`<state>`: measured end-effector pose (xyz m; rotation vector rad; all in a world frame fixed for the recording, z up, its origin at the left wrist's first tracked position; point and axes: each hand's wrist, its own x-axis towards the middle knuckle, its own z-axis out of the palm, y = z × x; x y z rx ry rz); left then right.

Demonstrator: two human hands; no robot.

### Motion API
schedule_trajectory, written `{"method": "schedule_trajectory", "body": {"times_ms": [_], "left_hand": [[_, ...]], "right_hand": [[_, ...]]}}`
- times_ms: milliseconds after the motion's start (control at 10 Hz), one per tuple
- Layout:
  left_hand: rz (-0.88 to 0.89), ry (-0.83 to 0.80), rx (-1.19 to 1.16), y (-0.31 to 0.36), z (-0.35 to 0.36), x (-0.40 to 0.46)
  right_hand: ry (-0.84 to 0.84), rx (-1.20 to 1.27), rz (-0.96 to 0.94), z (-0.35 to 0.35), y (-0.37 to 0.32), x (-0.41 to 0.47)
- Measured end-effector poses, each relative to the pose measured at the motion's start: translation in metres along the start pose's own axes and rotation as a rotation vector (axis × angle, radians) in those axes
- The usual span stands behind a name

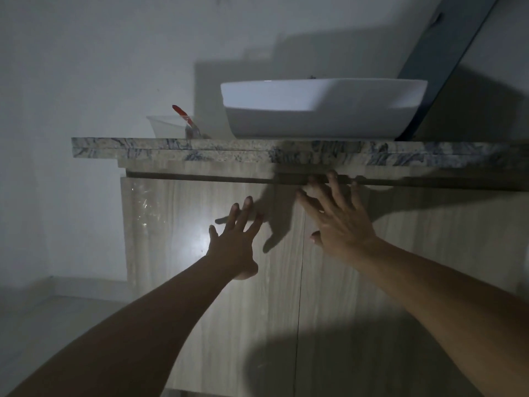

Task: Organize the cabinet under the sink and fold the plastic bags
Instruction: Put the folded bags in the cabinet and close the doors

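We find both doors [217, 282] closed; left hand [233, 247] spread open near them, right hand [340, 222] open, fingertips at the top gap

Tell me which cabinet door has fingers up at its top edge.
The right door: the right hand reaches its fingertips into the gap under the countertop. The left hand sits lower, over the left door.

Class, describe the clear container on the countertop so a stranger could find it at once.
Start at the white basin on the stone countertop. Just left of the basin, against the wall, stands a clear plastic container. It is the only see-through thing there, and a red-handled item leans beside it.
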<state>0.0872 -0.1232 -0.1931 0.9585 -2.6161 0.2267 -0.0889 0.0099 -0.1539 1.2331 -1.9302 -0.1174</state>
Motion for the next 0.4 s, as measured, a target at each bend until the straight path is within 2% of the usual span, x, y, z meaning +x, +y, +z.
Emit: {"method": "schedule_trajectory", "body": {"times_ms": [200,400], "left_hand": [[0.009,-0.066,0.013,0.001,-0.015,-0.001],[-0.002,-0.209,-0.008,-0.001,-0.028,-0.017]], "right_hand": [[-0.112,0.01,-0.023,-0.002,-0.002,0.0],[-0.228,0.068,-0.075,-0.018,0.007,-0.002]]}}
